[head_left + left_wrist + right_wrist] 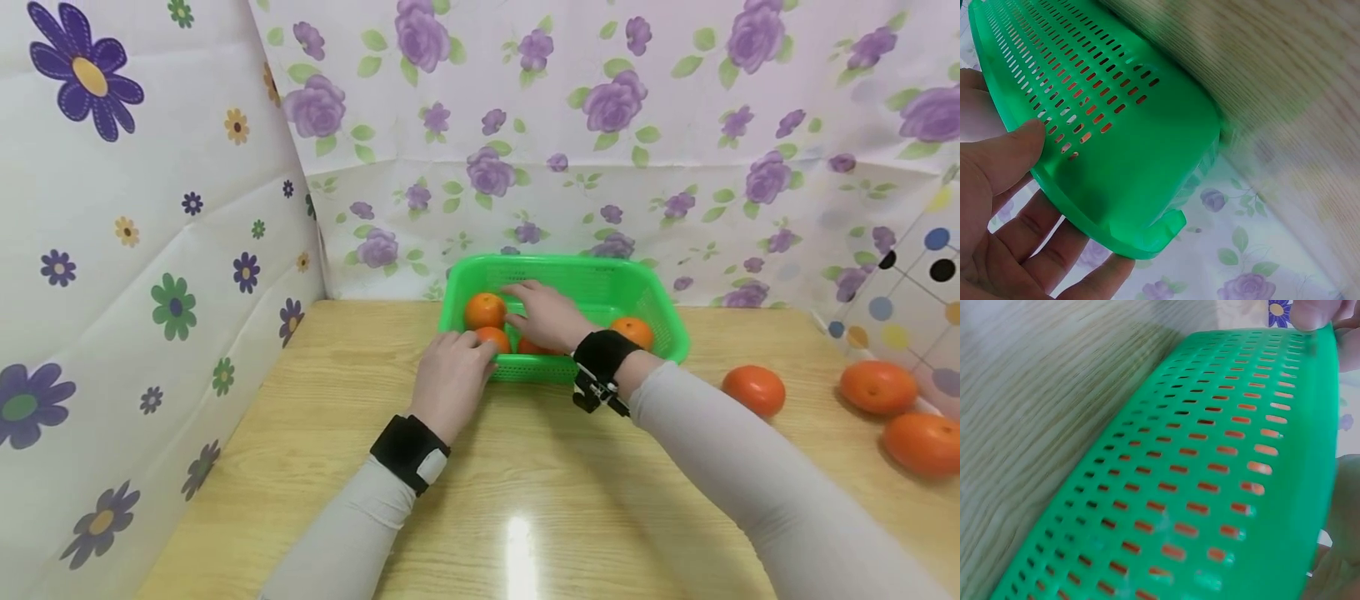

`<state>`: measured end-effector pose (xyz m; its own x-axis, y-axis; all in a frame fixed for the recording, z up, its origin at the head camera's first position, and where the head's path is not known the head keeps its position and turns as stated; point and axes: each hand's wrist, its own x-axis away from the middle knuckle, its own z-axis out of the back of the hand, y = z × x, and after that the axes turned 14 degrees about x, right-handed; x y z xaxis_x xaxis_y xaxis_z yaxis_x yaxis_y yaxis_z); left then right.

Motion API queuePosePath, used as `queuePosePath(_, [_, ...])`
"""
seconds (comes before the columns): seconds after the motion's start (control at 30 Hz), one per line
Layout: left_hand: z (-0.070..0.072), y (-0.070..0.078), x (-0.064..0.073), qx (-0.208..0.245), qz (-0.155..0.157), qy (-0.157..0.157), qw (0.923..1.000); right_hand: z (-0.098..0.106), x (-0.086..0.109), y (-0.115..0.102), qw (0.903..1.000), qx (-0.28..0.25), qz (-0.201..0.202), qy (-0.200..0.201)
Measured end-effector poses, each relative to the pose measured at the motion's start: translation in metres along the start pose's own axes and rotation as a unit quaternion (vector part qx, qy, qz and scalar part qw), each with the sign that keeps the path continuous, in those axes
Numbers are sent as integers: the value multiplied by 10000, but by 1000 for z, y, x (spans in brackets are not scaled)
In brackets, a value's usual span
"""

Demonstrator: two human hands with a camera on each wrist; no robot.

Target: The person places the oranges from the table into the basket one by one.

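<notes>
A green plastic basket [562, 265] with slotted sides stands on the table against the back wall. My left hand [452, 379] grips its front left rim; in the left wrist view the thumb [1013, 153] presses the outer wall and the fingers lie across the rim. My right hand [551, 317] reaches over the front rim into the basket, its fingers spread toward the left. An orange [485, 311] and another orange [492, 338] sit at the left end. Partly hidden beneath the right hand is an orange [536, 347]. One more orange [632, 332] lies at the right.
To the basket's right, a reddish-orange round fruit [753, 391] lies on the wooden table [360, 358]. Farther right, two similar fruits, one behind [877, 387] and one in front [924, 444], lie near the dotted side wall. Flowered sheets stand behind and at the left.
</notes>
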<state>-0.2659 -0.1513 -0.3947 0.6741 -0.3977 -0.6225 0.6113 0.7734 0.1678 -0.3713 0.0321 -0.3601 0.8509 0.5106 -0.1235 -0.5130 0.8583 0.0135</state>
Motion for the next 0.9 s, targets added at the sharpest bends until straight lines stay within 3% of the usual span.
queuePosePath(0.43, [-1,0,0,51,68,-5,10000,17,40,10,9962,590,289,573])
queuePosePath(0.9, [0,1,1,55,16,53,10000,18,64,15,9847,1094,588,1222])
